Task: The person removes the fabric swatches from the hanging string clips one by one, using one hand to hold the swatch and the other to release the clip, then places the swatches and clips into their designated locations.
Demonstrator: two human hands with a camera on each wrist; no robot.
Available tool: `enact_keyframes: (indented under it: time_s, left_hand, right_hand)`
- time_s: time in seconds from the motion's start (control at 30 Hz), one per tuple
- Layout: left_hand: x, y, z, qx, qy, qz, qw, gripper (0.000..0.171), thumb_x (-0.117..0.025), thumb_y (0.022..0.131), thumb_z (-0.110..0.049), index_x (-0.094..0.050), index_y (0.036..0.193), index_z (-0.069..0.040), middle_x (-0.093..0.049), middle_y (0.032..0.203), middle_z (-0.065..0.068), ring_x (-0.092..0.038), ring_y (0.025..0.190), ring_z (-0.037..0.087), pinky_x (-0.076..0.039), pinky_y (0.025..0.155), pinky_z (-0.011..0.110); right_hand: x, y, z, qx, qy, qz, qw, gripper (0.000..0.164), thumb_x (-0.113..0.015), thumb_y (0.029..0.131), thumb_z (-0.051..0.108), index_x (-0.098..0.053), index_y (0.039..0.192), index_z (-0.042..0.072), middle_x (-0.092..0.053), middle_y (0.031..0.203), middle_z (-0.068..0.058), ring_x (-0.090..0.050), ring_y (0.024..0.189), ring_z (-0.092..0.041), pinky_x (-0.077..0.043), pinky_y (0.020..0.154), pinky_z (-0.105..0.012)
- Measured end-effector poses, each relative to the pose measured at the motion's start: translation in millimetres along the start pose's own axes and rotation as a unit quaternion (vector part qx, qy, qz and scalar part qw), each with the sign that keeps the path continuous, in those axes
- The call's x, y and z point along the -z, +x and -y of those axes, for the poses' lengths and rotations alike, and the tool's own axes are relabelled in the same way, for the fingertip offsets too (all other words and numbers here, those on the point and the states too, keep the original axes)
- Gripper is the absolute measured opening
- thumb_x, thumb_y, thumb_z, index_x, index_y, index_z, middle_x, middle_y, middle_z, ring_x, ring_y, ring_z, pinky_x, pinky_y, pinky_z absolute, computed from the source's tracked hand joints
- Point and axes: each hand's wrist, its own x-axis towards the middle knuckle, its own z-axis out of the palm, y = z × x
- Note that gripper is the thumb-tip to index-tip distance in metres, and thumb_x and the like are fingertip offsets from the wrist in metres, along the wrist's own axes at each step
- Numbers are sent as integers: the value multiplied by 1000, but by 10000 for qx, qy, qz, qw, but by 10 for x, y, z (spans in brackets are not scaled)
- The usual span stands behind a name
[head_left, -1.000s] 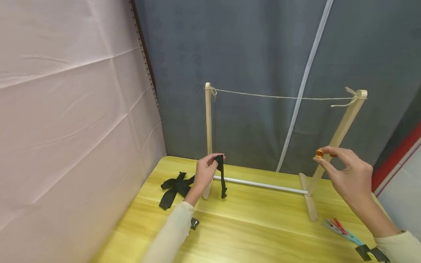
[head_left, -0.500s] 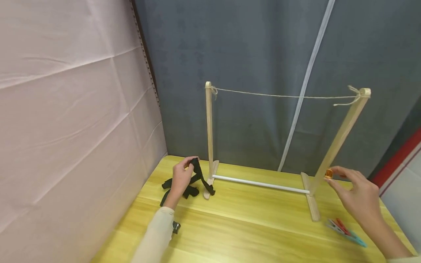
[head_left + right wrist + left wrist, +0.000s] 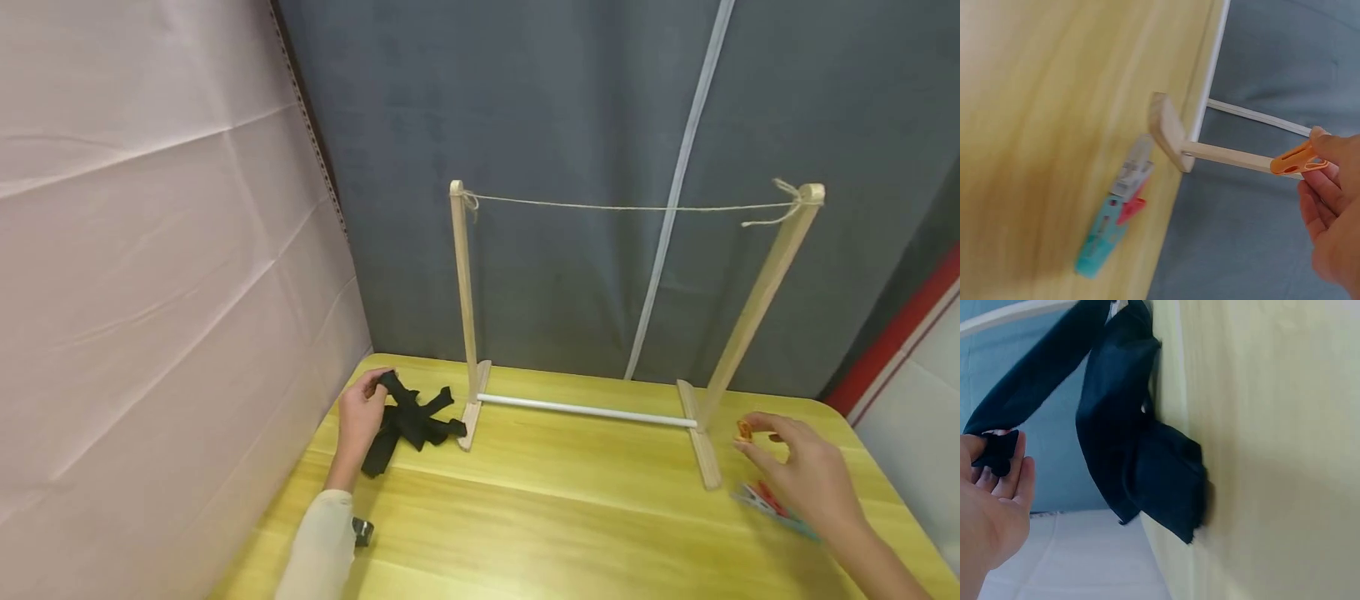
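Observation:
At the table's left side my left hand (image 3: pixel 358 421) pinches one end of a black cloth strip (image 3: pixel 1035 375). The strip runs down to a loose pile of black cloth strips (image 3: pixel 420 421) lying beside the left foot of a small wooden stand. Between thumb and fingers, my right hand (image 3: pixel 813 475) pinches an orange clothespin (image 3: pixel 1294 159), held above the table near the stand's right foot. Below this hand lie several clothespins: a teal clothespin (image 3: pixel 1100 237), a grey clothespin (image 3: pixel 1132 169) and a red clothespin (image 3: pixel 1132 209). The hand partly hides them in the head view.
The wooden stand has a left post (image 3: pixel 465 292) and a right post (image 3: pixel 761 300), joined by a white rod (image 3: pixel 585 409) low down. A string (image 3: pixel 577 206) is tied between the tops. A grey curtain (image 3: pixel 540 100) hangs behind; a pale cloth wall (image 3: pixel 150 250) borders the left.
My left hand has moved left and down with the black cloth strip, from beside the left post to the pile. My right hand has lowered with the orange clothespin toward the other clothespins.

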Motion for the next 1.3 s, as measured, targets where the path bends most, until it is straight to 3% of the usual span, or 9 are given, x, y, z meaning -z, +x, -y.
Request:
enact_keyframes:
  time_s: [0.1,0.23,0.43,0.57,0.8,0.97,1.03,1.17,1.3]
  left_hand:
    - [76,-16,65,164,-125,-150,9997,31,-55,103,-7,-78,124,-13,-79,122,10,-75,114,26,-48,71,13]
    - [168,-16,140,318,-255,-346,9986,33,-53,103,-3,-74,127,-7,-77,126,16,-73,120,32,-50,80,6]
    - [308,-36,203,693,50,-597,9958,35,-50,102,0,-73,128,-5,-75,129,19,-71,124,36,-44,81,1]
    - [371,-61,233,700,551,-450,9950,37,-51,100,1,-73,129,-4,-76,127,21,-72,122,39,-47,80,8]
    - [403,-148,304,716,1016,357,9916,40,-51,103,-2,-66,140,-5,-67,141,24,-68,122,40,-51,76,26]
    - [409,-172,263,754,1377,1008,9824,49,-48,100,0,-57,148,0,-65,144,22,-63,90,34,-45,64,25]
    - [403,-179,231,797,1529,1256,9770,51,-49,102,-6,-53,153,-2,-63,150,19,-62,89,33,-47,69,29]
    - [340,-218,200,837,1659,1463,9716,54,-52,108,-24,-45,160,-12,-52,162,13,-64,119,41,-53,87,44]
    - [272,-265,141,605,1756,1427,9722,62,-57,107,-35,-41,162,-12,-46,166,15,-49,147,44,-47,112,60]
  right_hand:
    - [-51,-42,-33,12,-53,582,9983,40,-92,80,18,-75,115,10,-78,106,-16,-69,94,-39,-56,68,-33]
    - [-102,-101,-94,40,-159,1197,9927,36,-90,82,15,-74,113,5,-77,102,-14,-70,96,-42,-57,68,-53]
    - [-173,-155,-170,-79,-326,1518,9878,34,-91,80,15,-75,107,3,-78,96,-9,-72,89,-33,-53,64,-41]
    - [-217,-164,-211,-387,-221,1847,9818,33,-89,84,19,-74,108,4,-78,98,-10,-69,84,-24,-50,62,-33]
    - [-286,-216,-265,-455,-177,2071,9771,24,-88,85,18,-73,101,8,-74,91,-4,-66,80,-17,-51,60,-30]
    - [-295,-230,-289,-473,-331,2255,9725,25,-88,85,21,-74,102,8,-71,85,2,-62,77,-13,-49,60,-30]
    - [-290,-253,-293,-436,-448,2250,9724,25,-88,85,23,-74,100,10,-67,81,5,-56,74,-10,-46,59,-29]
    - [-268,-327,-307,-389,-574,2277,9712,23,-87,86,27,-66,86,18,-53,71,8,-41,65,-4,-34,56,-25]
    - [-247,-371,-318,-570,-521,2557,9637,28,-85,89,30,-59,82,21,-46,69,6,-35,61,-4,-28,57,-25]
